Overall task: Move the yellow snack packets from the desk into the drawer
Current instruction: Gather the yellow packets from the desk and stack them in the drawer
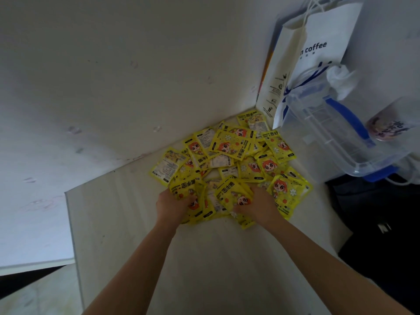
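Both hands, left hand (172, 206) and right hand (259, 206), clasp yellow packets (229, 153) at the heap's near edge.

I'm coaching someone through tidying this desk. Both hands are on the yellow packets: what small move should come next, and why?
Probably close both hands around the near bunch and lift it. The left hand and right hand already rest on the near edge of the pile of yellow packets, which lies loose and overlapping on the desk. No drawer is in view, so where to carry them cannot be told yet.
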Tool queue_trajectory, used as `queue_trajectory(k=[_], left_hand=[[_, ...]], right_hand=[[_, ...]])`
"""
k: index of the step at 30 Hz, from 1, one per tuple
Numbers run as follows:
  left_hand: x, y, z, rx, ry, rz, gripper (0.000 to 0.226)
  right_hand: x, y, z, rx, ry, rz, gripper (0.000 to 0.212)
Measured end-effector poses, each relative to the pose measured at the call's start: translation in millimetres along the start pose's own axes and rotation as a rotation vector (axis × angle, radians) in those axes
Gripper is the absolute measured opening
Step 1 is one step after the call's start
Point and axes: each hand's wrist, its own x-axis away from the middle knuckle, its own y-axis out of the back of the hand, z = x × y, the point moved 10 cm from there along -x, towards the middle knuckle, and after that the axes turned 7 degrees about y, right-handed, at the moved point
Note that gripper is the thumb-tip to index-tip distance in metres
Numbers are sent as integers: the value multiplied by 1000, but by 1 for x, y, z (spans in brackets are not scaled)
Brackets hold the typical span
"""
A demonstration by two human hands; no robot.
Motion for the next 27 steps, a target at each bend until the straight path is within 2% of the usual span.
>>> queue_trajectory(k=[10,18,27], left_hand=[[74,2,58,162,18,80,17],[142,0,107,244,23,100,15],[204,-10,153,243,11,180,16]], right_hand=[[99,10,-39,-391,-138,-150,50],[179,3,-78,-475,-171,-185,41],[271,-13,-112,-534,-215,-218,42]])
